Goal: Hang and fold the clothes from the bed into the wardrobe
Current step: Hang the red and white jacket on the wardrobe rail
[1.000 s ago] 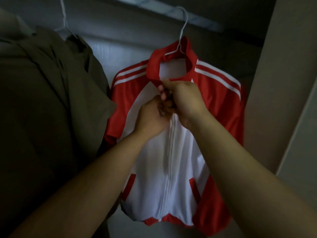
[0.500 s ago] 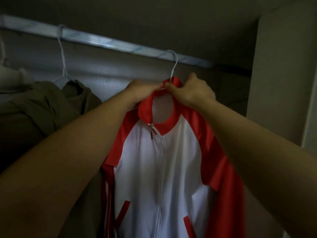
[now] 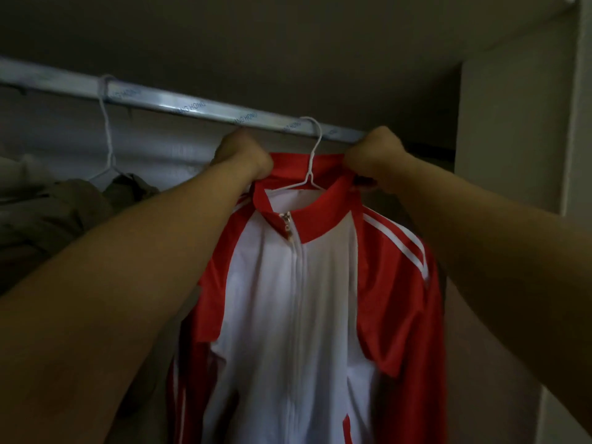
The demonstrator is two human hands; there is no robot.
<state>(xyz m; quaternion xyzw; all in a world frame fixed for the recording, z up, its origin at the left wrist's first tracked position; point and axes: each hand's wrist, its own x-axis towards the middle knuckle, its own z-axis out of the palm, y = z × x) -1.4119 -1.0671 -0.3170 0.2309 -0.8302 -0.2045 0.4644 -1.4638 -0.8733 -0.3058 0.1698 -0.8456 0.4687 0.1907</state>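
A red and white zip jacket (image 3: 298, 315) hangs zipped up on a white wire hanger (image 3: 312, 155) hooked over the wardrobe rail (image 3: 179, 105). My left hand (image 3: 243, 155) grips the left side of the red collar (image 3: 323, 216). My right hand (image 3: 378, 155) grips the collar's right side, just under the rail. Both arms reach up from the lower corners and hide parts of the sleeves.
An olive garment (image 3: 64, 213) hangs on a second white hanger (image 3: 107, 145) further left on the rail. The wardrobe's side panel (image 3: 512, 139) stands close on the right, and its top panel is right above the rail.
After working the zip at chest height, both hands rose to the collar. They have since spread apart to its two sides, and the view has tilted up toward the rail.
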